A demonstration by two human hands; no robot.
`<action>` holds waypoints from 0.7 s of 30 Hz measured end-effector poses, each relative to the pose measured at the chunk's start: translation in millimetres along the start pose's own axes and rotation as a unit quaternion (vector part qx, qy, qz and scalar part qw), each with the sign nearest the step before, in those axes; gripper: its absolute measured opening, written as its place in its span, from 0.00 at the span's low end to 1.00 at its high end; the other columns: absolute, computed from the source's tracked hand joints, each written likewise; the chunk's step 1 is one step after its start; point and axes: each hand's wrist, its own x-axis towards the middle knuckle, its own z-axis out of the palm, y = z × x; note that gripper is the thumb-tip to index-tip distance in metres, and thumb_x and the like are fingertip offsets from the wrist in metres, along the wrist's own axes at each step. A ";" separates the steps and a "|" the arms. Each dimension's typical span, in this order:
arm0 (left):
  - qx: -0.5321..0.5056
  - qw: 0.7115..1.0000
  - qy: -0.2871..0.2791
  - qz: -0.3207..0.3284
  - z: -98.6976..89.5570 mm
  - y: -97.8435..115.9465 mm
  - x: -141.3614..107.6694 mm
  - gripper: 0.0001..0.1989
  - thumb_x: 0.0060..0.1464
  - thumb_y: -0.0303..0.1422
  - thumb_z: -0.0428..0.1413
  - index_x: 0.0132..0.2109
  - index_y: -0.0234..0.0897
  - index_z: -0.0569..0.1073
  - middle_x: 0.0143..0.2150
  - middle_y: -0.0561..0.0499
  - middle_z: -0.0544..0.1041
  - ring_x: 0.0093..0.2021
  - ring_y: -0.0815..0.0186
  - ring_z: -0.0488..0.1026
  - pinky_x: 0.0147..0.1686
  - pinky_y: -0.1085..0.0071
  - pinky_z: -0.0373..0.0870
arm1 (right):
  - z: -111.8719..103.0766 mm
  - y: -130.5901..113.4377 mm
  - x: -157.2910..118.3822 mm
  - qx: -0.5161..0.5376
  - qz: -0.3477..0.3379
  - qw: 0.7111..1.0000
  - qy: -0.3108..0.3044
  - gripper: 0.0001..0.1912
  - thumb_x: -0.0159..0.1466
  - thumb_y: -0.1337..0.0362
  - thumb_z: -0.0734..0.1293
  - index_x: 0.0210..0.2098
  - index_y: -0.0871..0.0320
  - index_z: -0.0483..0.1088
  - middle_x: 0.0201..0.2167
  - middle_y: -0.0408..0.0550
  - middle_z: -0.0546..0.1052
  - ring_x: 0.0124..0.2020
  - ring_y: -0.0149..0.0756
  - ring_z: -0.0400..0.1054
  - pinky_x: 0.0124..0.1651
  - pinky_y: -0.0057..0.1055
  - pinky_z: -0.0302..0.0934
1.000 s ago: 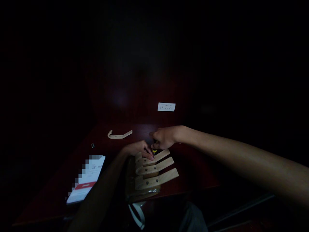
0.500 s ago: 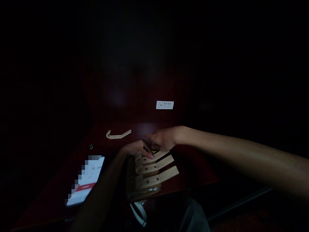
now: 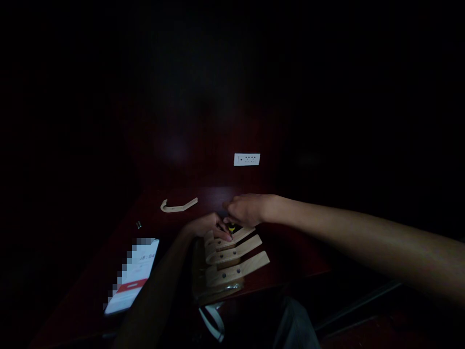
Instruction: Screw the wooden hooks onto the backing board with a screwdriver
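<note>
My right hand (image 3: pixel 245 210) is closed round a screwdriver (image 3: pixel 231 227), of which a yellow and black part shows below the fist. Its tip points down at the farthest of three wooden hooks (image 3: pixel 244 236) on a brown, plastic-wrapped board (image 3: pixel 199 291). At that tip, the fingers of my left hand (image 3: pixel 210 227) are pinched together against the same hook; anything between them is too small to make out. Dark screw heads show in the middle wooden hook (image 3: pixel 249 247) and the nearest wooden hook (image 3: pixel 250 266).
A loose wooden hook (image 3: pixel 178 208) lies farther back on the dark red table (image 3: pixel 290 261). Small metal screws (image 3: pixel 138 225) lie at the left, above a lit phone (image 3: pixel 134 278). A white socket plate (image 3: pixel 247 159) is on the back wall. A white strap (image 3: pixel 214 322) hangs below the table edge.
My right fist has tilted slightly round the screwdriver, and more of its yellow part shows. My left fingers stay at the tip. The whole view has shifted a little.
</note>
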 end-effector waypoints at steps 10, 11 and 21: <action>-0.001 0.999 -0.032 -0.028 -0.3 -1.1 -1.1 0.17 0.43 0.39 0.62 0.38 0.30 0.79 0.34 0.46 0.79 0.36 0.62 0.71 0.36 0.70 0.63 | 7.1 2.6 -6.3 0.009 -0.022 1.000 0.007 0.18 0.63 0.60 0.60 0.49 0.64 0.66 0.39 0.60 0.76 0.37 0.43 0.72 0.32 0.33 0.61; -0.002 0.999 -0.031 -0.028 -0.1 -1.4 -1.0 0.18 0.43 0.39 0.62 0.38 0.30 0.79 0.34 0.46 0.79 0.35 0.62 0.71 0.36 0.70 0.63 | 8.5 3.5 -7.0 -0.003 -0.018 1.000 0.011 0.17 0.64 0.59 0.59 0.45 0.65 0.68 0.37 0.60 0.76 0.37 0.44 0.72 0.33 0.34 0.61; -0.017 0.999 -0.034 -0.015 0.2 -5.4 3.4 0.15 0.40 0.40 0.64 0.34 0.33 0.80 0.32 0.47 0.79 0.33 0.63 0.71 0.33 0.70 0.64 | 14.3 3.4 -10.9 0.007 -0.044 0.998 0.047 0.17 0.67 0.58 0.55 0.48 0.62 0.64 0.37 0.58 0.76 0.36 0.43 0.72 0.32 0.34 0.61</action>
